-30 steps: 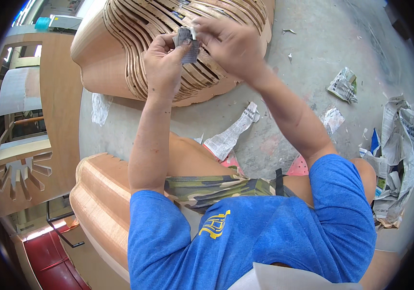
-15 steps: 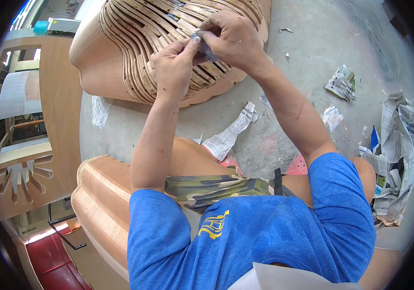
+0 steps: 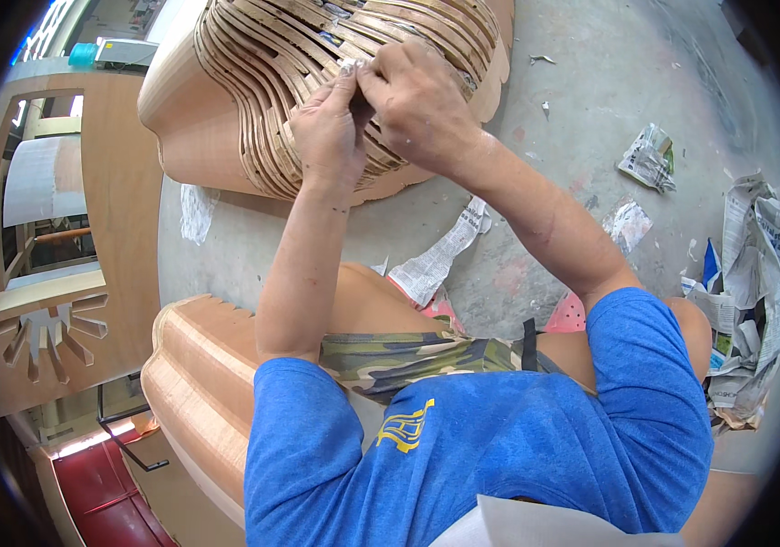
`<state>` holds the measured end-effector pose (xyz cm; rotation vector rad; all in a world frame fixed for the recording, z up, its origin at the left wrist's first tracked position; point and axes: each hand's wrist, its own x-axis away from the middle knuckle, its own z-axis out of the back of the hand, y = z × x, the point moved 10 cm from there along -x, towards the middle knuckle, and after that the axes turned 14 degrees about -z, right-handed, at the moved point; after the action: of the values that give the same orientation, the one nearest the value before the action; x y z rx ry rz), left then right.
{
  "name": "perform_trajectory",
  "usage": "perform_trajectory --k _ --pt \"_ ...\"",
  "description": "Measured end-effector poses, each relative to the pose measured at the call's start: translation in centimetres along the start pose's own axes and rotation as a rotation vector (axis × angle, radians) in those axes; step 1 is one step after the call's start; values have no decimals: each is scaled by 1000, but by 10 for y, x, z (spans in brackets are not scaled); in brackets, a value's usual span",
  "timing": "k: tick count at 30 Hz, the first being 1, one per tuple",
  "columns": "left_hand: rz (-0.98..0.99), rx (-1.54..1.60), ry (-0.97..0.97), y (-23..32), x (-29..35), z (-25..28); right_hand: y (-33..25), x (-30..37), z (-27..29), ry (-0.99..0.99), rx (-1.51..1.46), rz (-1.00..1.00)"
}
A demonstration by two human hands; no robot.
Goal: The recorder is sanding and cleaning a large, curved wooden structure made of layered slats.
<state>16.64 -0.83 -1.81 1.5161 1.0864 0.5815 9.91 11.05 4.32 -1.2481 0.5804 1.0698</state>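
Note:
My left hand [image 3: 328, 132] and my right hand [image 3: 426, 109] meet at the fingertips above a large curved wooden form [image 3: 197, 141]. Its surface is a row of bent wooden slats [image 3: 267, 91] with dark gaps between them. Both hands are closed, thumbs and fingers pinched together and smudged with white. Whatever they pinch is small and mostly hidden behind the fingers. I cannot tell whether the hands touch the slats.
Torn newspaper [image 3: 440, 255] lies on the grey floor [image 3: 581, 109] by my legs, with a crumpled piece [image 3: 650, 159] and a newspaper heap [image 3: 754, 264] at right. A second wooden form [image 3: 199, 365] stands at left, near a cut-out wooden panel [image 3: 121, 228].
A grey flap that showed below my fingers is now out of sight. My right hand has moved left and down, closer against my left hand. The whole view has shifted slightly.

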Motion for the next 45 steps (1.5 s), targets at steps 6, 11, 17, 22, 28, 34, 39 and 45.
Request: perform_trajectory --k 6,11,17,22,28,34,39,45 --pt "-250 -71 -60 22 -10 -2 74 10 -35 -393 -658 -707" --pt "-303 -128 -16 36 -7 -13 64 0 -32 -528 -684 -683" --pt "-383 -166 -6 42 -9 -13 55 -7 -27 -307 -572 -442" --pt "-328 -89 -263 46 -14 -32 68 -3 -43 -698 -661 -664" --pt "-440 -259 -180 47 -23 -37 62 -24 -4 -282 -550 -401" --pt "-467 -228 -435 67 -24 -99 91 -47 6 -492 -740 -564" --pt "-611 -425 -380 78 -21 -111 90 -43 23 -616 -486 -690" --pt "-450 -323 -396 58 -38 -98 77 -40 27 -204 -538 -240"
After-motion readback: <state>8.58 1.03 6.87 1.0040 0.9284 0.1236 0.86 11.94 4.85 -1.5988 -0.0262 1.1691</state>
